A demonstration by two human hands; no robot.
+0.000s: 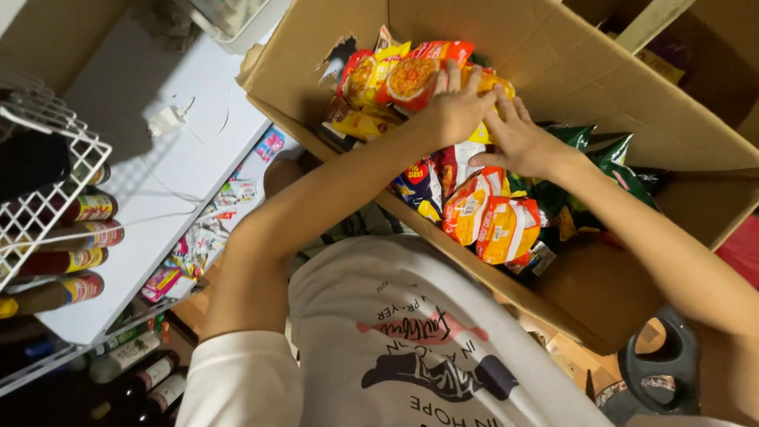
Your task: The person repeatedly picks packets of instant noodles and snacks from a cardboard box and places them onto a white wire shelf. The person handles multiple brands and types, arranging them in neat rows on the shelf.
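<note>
A large cardboard box point(569, 71) stands open in front of me, filled with packets of instant noodles and snacks. My left hand point(455, 107) reaches into it, fingers closed on a red and orange noodle packet point(411, 79) at the top of the pile. Right beside it, my right hand point(518, 142) lies flat on the packets, its fingers spread against a yellow packet point(480, 133). More orange packets point(494, 221) and green bags point(609, 154) lie lower in the box. My white printed T-shirt point(411, 348) fills the bottom of the view.
A white shelf point(158, 182) runs along the left, with sauce bottles point(79, 237), a white wire basket point(47, 174) and small sachets point(205, 237). Dark bottles point(150, 379) stand below it. A black round object point(660, 368) sits at the lower right.
</note>
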